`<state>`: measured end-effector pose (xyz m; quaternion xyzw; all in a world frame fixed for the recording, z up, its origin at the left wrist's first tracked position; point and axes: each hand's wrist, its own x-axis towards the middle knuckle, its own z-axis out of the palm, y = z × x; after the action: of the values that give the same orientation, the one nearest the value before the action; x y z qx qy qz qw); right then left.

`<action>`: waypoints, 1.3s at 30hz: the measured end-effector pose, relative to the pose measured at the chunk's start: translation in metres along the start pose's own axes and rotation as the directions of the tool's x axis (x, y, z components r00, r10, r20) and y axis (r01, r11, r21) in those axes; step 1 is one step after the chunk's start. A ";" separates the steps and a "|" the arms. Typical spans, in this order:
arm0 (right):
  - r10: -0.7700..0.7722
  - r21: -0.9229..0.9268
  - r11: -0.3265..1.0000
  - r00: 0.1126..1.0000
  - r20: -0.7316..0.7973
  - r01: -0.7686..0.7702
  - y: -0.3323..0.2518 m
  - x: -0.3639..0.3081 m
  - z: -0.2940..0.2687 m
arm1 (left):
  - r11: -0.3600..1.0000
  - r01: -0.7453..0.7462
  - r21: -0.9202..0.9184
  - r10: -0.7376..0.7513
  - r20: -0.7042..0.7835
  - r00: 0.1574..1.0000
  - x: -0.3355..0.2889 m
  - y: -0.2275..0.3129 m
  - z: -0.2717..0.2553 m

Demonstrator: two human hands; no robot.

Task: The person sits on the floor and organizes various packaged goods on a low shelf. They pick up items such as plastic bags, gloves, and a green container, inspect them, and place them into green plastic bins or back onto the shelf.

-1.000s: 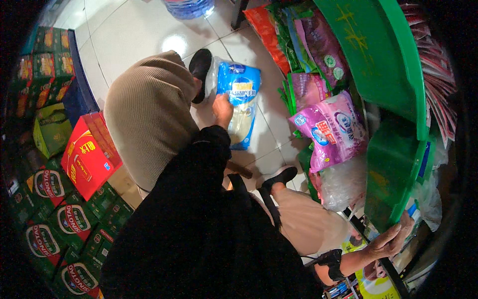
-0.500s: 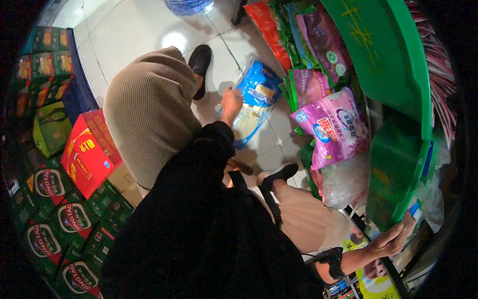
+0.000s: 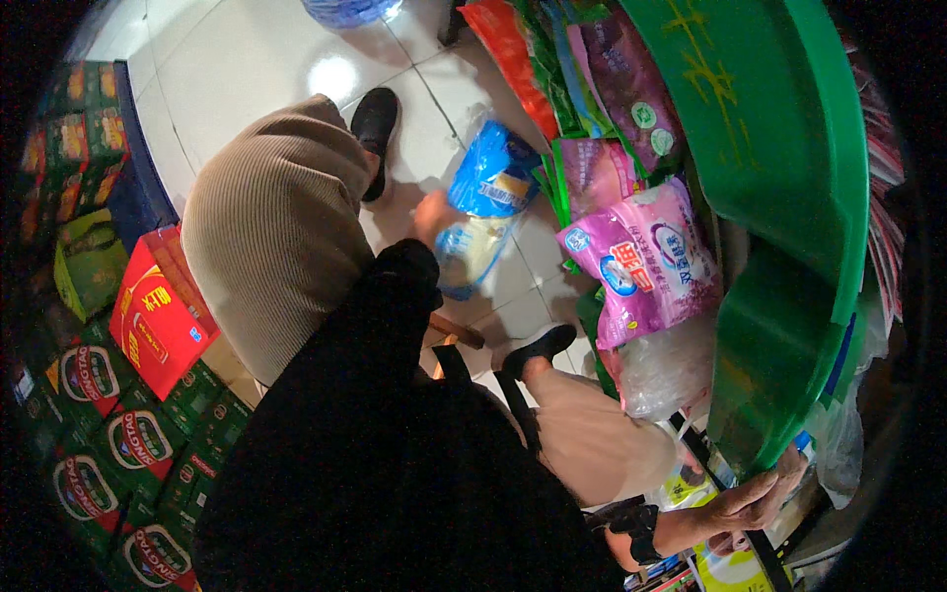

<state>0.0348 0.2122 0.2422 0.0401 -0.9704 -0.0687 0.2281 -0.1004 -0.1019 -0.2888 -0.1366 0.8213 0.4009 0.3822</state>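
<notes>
My left hand (image 3: 430, 217) is smeared by motion at the left edge of a blue and clear plastic bag (image 3: 496, 178) with pale contents, which lies on the floor tiles. I cannot tell whether the hand touches the bag, and its fingers do not show clearly. At the lower right, my right hand (image 3: 758, 499) has its fingers closed at the lower corner of a large green plastic tub (image 3: 760, 385). The tub stands tilted along the right side, with yellow handwriting on its upper part.
A pink-purple bag (image 3: 641, 261) and a crumpled clear plastic bag (image 3: 671, 370) lie beside the tub. Several coloured packets (image 3: 626, 84) stand above them. Stacked green drink cartons (image 3: 89, 434) and a red box (image 3: 158, 314) line the left. A wooden stool leg (image 3: 459, 331) shows between my legs.
The whole view has shifted slightly, so most things sit further left. My left hand has become blurred beside the blue bag. My right hand keeps its place at the tub's corner.
</notes>
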 end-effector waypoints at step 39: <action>0.069 0.228 0.974 0.948 -0.310 0.003 -0.003 0.009 0.005 | 0.878 -0.373 -0.301 0.152 -0.563 0.812 -0.133 0.069 -0.092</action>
<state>0.0250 0.2087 0.2411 0.0599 -0.9233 0.0532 0.3757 -0.0954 -0.1385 -0.1165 -0.1978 0.8057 0.5563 0.0477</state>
